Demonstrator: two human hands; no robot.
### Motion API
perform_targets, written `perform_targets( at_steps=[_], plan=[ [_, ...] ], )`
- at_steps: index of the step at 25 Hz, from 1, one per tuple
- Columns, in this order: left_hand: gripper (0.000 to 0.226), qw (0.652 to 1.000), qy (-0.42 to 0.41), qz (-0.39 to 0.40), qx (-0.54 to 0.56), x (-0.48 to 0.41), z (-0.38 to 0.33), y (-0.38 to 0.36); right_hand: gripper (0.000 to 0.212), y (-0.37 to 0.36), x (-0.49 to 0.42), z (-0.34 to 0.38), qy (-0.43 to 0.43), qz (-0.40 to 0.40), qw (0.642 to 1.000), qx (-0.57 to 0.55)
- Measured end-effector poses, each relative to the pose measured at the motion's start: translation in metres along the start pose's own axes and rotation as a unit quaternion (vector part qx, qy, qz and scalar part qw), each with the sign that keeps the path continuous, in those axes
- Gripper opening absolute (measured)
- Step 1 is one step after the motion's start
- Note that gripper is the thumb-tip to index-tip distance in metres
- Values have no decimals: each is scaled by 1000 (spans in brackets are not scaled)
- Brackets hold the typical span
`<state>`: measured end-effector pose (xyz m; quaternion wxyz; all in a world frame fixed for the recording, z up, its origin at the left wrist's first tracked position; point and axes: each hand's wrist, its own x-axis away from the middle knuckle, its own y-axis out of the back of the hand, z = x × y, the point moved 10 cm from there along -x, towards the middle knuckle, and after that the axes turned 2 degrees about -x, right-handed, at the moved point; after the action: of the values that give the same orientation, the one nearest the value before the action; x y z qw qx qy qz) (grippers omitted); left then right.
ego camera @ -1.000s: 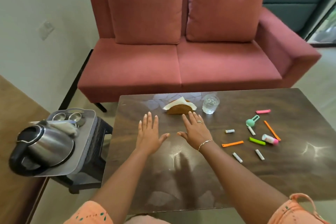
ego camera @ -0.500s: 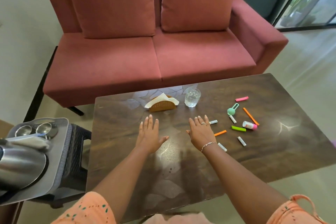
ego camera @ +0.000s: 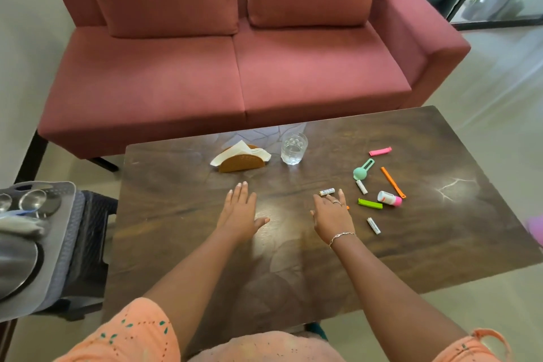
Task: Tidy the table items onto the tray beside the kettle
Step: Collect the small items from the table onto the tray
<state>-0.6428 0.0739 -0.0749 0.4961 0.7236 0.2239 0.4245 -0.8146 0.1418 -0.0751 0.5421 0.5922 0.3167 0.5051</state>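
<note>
Two flat hands on dark table [ego camera: 440, 244] before red sofa [ego camera: 293, 73]

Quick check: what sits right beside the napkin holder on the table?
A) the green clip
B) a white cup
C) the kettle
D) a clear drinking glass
D: the clear drinking glass stands upright just right of the napkin holder, apart from the small items.

A home lounge: red sofa [ego camera: 235, 73] behind wooden coffee table [ego camera: 440, 244].
</note>
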Motion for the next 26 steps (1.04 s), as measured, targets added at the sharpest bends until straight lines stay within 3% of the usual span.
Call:
perform_targets(
  at_steps=[7, 14, 19, 26],
  plan=[
    [63, 1000, -9, 5, 23, -56, -77, -22, 18, -3, -32, -128, -13, 13, 1000, 4],
    [34, 997, 5, -4, 74, -116, -145, -50, 15, -17, -68, -277, -112, 59, 991, -39],
    [18, 997, 28, 49, 47, -140, -166, -86, 22, -39, -94, -319, -176, 102, 974, -97],
    [31, 996, 31, 81, 1, -183, -189, -125, 24, -73, -153, -345, -235, 104, 960, -110]
  ],
)
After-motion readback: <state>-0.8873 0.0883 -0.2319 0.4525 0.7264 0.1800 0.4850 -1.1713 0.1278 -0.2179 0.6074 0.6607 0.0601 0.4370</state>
